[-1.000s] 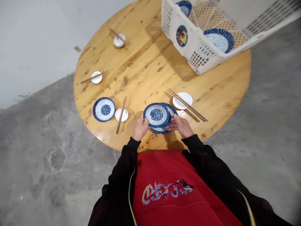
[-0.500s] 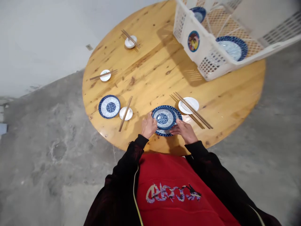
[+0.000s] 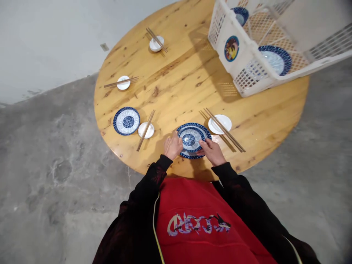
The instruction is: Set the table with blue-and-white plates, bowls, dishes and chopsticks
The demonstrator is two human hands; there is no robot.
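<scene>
A small blue-and-white plate is over a larger plate with a dark blue rim, close to the table's near edge. My left hand grips the small plate's left edge, thumb towards the rim. On the opposite side, my right hand pinches its right edge, with the thumb on top and the fingers partly underneath. Whether the small plate touches the larger one I cannot tell. Right of them is a white dish with a pair of chopsticks laid across it.
Another blue-rimmed plate lies left, beside a small white dish with chopsticks. Two more dishes with chopsticks, a near one and a farther one, follow the round table's left side. A white plastic basket holding blue-rimmed plates stands back right.
The small plate has come down a little and sits more centrally over the larger plate, both hands still holding it. The view has shifted slightly.
</scene>
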